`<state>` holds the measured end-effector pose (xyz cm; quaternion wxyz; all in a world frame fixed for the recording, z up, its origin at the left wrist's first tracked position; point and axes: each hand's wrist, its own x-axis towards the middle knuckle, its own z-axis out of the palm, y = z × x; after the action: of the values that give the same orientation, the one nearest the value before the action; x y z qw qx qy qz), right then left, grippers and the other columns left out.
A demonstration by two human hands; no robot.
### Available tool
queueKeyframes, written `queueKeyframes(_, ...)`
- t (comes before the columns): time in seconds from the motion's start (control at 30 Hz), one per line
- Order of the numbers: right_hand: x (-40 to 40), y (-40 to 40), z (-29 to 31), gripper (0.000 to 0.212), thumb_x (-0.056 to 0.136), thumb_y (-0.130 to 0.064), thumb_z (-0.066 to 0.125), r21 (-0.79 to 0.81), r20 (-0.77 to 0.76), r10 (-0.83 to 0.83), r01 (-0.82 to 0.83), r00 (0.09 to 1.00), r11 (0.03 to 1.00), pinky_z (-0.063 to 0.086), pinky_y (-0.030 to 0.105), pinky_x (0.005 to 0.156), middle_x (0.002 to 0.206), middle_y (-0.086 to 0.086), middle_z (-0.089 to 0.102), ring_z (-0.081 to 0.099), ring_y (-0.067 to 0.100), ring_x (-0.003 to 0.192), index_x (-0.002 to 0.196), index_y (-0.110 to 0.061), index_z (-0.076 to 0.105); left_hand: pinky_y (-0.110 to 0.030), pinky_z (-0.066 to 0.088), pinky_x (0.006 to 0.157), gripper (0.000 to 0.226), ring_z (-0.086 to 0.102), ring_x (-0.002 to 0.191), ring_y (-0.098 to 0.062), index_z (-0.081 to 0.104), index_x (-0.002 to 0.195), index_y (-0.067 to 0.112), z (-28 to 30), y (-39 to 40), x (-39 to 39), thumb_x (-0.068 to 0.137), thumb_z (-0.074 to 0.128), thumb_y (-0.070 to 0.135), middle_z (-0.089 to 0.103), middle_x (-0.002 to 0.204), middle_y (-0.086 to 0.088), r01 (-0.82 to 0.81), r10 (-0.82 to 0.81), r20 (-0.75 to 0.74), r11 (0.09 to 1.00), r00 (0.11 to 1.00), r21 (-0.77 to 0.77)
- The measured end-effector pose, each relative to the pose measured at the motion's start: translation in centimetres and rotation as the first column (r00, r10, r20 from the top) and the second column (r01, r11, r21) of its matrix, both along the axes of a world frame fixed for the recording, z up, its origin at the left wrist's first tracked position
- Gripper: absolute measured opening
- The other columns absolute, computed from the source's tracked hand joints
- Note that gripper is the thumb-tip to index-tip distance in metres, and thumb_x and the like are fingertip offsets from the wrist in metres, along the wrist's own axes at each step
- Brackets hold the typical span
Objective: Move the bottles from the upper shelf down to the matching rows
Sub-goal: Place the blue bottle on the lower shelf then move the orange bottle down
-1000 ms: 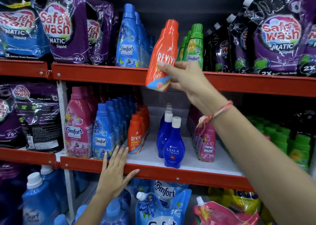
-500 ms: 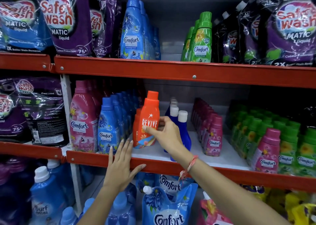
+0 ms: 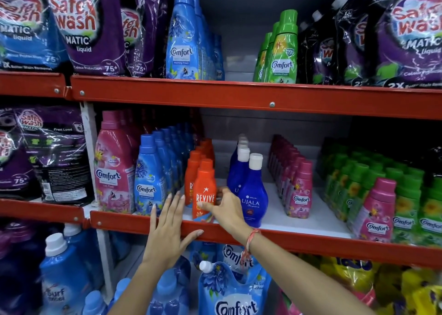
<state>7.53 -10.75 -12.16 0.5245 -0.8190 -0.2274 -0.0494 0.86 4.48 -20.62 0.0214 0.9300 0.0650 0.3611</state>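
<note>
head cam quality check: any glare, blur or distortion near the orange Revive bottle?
Head view: wide-angle bowing bends the red shelf rails; glare streaks the glossy Safe Wash pouches; back of the middle shelf falls into shadow. The Revive bottle at the right hand reads sharp; frame edges soften.

Upper shelf: 3 green Comfort bottles (image 3: 282, 51) visible in their row; the blue Comfort row (image 3: 183, 39) runs back too tightly to count. Middle shelf: 4 white-capped Ujala bottles (image 3: 252, 195); at least 4 orange Revive bottles (image 3: 203, 192). 2 hands in view.
</note>
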Motion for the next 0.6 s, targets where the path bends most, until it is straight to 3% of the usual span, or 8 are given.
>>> queueKeyframes(0.37, -0.2, -0.5, -0.6, 0.059, 0.076, -0.027, 0.077, -0.01, -0.044, 0.069, -0.069, 0.997, 0.998, 0.052, 0.039, 0.098, 0.125, 0.008, 0.065, 0.064, 0.021, 0.112, 0.127, -0.011, 0.051, -0.051, 0.009, 0.118, 0.094, 0.018, 0.146, -0.021, 0.02, 0.15, 0.009, 0.2, -0.1, -0.3, 0.084, 0.024, 0.076, 0.026, 0.157, -0.006, -0.053, 0.054, -0.031, 0.998, 0.998, 0.028)
queueKeyframes(0.47, -0.6, -2.2, -1.1, 0.052, 0.08, -0.018, 0.073, 0.016, -0.02, 0.058, -0.058, 0.998, 0.998, 0.052, 0.03, 0.095, 0.119, 0.005, 0.066, 0.063, 0.018, 0.109, 0.127, -0.01, 0.053, -0.053, 0.011, 0.117, 0.095, 0.021, 0.146, -0.022, 0.022, 0.149, 0.007, 0.1, -0.3, -0.3, 0.083, 0.022, 0.076, 0.031, 0.155, -0.009, -0.074, 0.075, -0.048, 0.997, 0.996, 0.025)
queueKeyframes(0.6, -1.3, -6.0, -1.7, 0.023, 0.083, -0.01, 0.066, 0.125, 0.122, -0.02, 0.005, 0.992, 0.992, 0.053, 0.013, 0.08, 0.096, -0.001, 0.07, 0.065, 0.011, 0.089, 0.106, -0.016, 0.063, -0.053, 0.01, 0.117, 0.096, 0.02, 0.146, -0.023, 0.023, 0.149, 0.006, -0.2, -0.3, -0.2, 0.083, 0.021, 0.076, 0.032, 0.155, -0.01, -0.086, 0.087, -0.037, 0.996, 0.996, 0.031)
